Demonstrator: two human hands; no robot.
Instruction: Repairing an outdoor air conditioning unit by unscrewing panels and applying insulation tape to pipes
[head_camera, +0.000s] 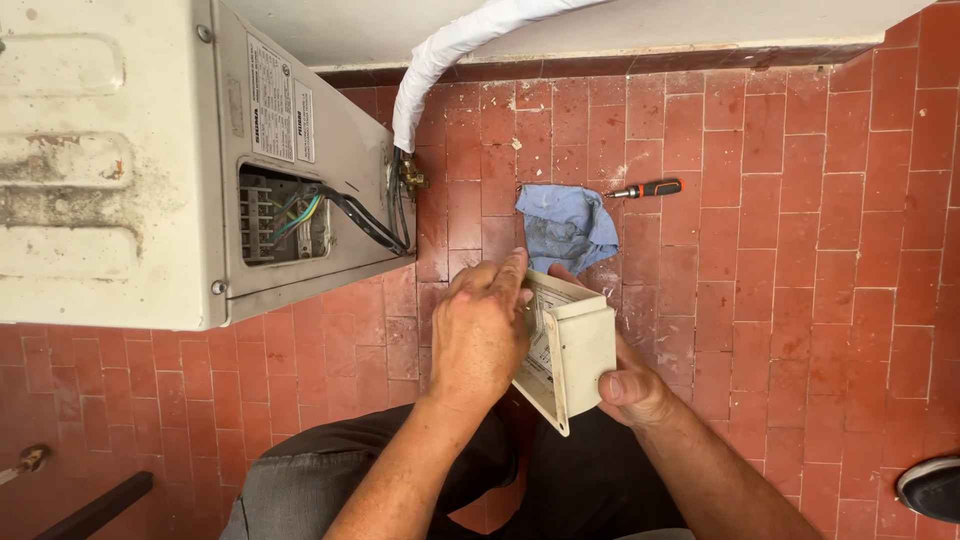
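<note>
A cream-white plastic cover (580, 345), box-shaped and hollow, is held over my lap with its open side turned toward my left hand. My right hand (630, 385) grips it from below, thumb pressed on its outer face. My left hand (482, 330) rests on the cover's left edge, fingers reaching into the open side. To the left stands a weathered outdoor air-conditioner unit (120, 170) with its side terminal opening (285, 215) uncovered, coloured wires showing inside.
A blue rag (565, 225) lies on the red tiled floor (780, 230), with a screwdriver (645, 189) beside it. A white-wrapped pipe (450, 50) runs from the wall down to the unit's valves (410, 178). A dark shoe (930, 488) shows at the right edge.
</note>
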